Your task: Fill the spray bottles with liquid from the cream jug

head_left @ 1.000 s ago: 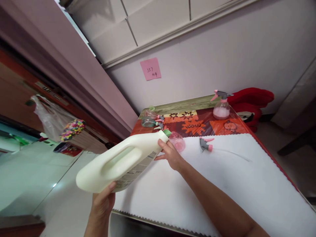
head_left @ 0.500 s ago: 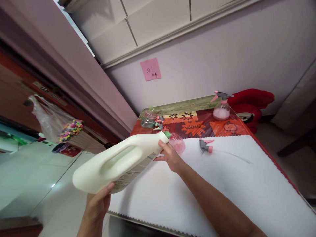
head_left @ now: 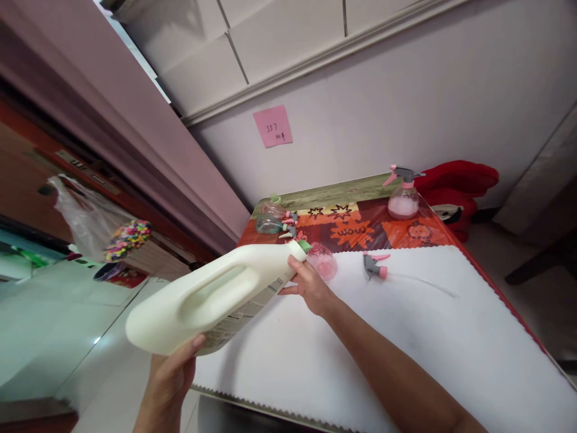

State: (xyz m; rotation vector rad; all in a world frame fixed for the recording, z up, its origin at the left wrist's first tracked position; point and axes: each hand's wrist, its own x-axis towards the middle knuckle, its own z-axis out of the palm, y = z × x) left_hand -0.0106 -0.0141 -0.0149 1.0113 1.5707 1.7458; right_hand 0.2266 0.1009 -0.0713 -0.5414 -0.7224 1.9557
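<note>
A large pale green detergent jug (head_left: 180,300) with a hollow handle lies tilted nearly level in both my hands. My left hand (head_left: 174,367) grips its base from below, thumb on the side. Close to the neck, my right hand (head_left: 311,282) is closed round the jug. Its green spout (head_left: 305,245) points at the mouth of a pink transparent spray bottle (head_left: 323,264) that stands on the table without its top. Whether liquid is flowing I cannot tell. A grey and pink spray head (head_left: 375,268) with a long clear tube lies to the right.
A spray bottle (head_left: 404,201) with pink contents stands at the table's back right. A green-tinted spray bottle (head_left: 269,225) and a clear one (head_left: 273,210) lie back left. A white cloth (head_left: 406,349) covers the front, and a red plush item (head_left: 469,186) sits beyond the right edge.
The jug's base and my left hand have shifted slightly left. The spout stays at the pink bottle's mouth, and my right hand keeps its hold.
</note>
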